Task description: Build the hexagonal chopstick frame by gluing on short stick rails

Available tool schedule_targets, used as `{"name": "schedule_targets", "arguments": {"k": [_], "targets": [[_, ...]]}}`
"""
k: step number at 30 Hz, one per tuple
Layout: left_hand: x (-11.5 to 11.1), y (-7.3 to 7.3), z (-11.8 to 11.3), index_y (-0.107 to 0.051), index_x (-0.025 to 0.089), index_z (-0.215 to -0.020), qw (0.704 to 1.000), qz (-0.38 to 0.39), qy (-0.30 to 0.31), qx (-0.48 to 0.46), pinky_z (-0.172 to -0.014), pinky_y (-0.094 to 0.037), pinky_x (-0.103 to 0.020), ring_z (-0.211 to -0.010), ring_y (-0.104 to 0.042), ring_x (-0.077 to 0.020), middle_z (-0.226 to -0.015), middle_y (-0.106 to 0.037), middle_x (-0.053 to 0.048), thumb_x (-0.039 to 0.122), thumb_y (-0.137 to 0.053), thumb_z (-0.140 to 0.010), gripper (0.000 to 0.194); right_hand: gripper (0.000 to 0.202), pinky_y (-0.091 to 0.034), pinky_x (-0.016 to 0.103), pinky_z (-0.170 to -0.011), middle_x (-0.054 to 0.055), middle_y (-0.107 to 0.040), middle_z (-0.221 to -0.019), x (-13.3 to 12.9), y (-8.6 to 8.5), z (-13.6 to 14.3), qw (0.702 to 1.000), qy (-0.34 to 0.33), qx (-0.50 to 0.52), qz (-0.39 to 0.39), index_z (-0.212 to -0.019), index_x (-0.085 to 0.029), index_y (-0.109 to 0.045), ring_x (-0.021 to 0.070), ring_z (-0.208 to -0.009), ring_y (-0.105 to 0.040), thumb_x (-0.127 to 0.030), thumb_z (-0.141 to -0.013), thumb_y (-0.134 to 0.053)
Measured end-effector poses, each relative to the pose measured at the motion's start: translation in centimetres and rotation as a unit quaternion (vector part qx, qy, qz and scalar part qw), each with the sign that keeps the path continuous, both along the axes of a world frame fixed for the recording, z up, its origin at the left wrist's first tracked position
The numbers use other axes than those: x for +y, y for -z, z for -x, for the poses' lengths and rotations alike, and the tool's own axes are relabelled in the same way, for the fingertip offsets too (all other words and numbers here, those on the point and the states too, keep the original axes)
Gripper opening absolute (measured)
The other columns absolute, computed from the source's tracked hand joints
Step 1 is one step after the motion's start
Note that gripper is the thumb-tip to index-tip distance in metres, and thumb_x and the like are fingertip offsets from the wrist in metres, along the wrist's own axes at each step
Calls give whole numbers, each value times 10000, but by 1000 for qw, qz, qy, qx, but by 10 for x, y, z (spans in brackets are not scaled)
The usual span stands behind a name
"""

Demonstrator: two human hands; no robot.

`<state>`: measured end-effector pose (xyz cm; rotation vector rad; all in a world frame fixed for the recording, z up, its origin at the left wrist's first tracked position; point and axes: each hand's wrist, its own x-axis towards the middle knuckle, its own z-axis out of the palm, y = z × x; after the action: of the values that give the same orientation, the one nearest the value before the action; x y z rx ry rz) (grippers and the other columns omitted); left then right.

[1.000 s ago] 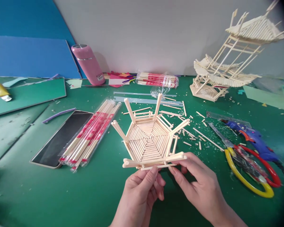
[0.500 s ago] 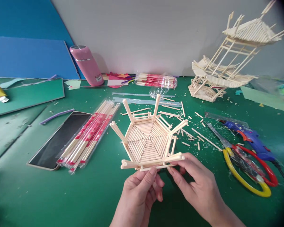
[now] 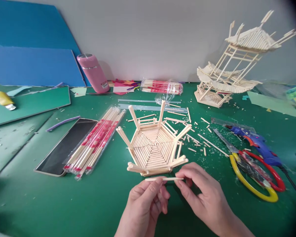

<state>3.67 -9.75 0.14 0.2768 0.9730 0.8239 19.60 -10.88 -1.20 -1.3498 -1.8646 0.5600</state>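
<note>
Between my two hands a short thin wooden stick (image 3: 168, 179) lies level, just in front of a six-sided wooden stick frame (image 3: 154, 148). My left hand (image 3: 148, 200) pinches the stick near its left part, thumb on top. The fingertips of my right hand (image 3: 199, 191) close on its right end. The frame rests on the green table, its floor made of sticks laid in rings, with paired posts leaning outward at the corners and low rails along some sides. A small gap separates the held stick from the frame's near edge.
Scissors (image 3: 254, 177) and a blue glue gun (image 3: 258, 144) lie at right, near cut stick pieces (image 3: 194, 141). A taller stick pagoda (image 3: 227, 75) stands behind. Packaged chopsticks (image 3: 96, 141) overlap a phone (image 3: 66, 148) at left. A pink bottle (image 3: 93, 72) stands by the wall.
The stick has come away from the frame's near side, towards me, still held by both hands. The view has shifted slightly.
</note>
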Motion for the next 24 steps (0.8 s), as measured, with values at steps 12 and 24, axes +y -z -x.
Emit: {"name": "schedule_targets", "arguments": {"k": [12,24], "targets": [[-17,-2,18,-662,130,-727,989,-95,83,72,-516,-406,-183,-492,-484,-68,-577,-595,-4,302,-648,-753,175,96,-408,228,-588,5,-502,-760,-21,-13,-3,995,-91,-18,31,-862,-187,-486,109,-668,-497,-102,-845,-445],[-29,10,7,-580,128,-851,401,-724,148,542,-447,-358,-263,-423,-490,-128,-522,-559,3,120,-313,-899,271,113,-425,237,-519,7,-541,-664,-50,-15,2,992,-51,-117,-19,-794,-209,-502,139,-586,-526,-136,-840,-429]]}}
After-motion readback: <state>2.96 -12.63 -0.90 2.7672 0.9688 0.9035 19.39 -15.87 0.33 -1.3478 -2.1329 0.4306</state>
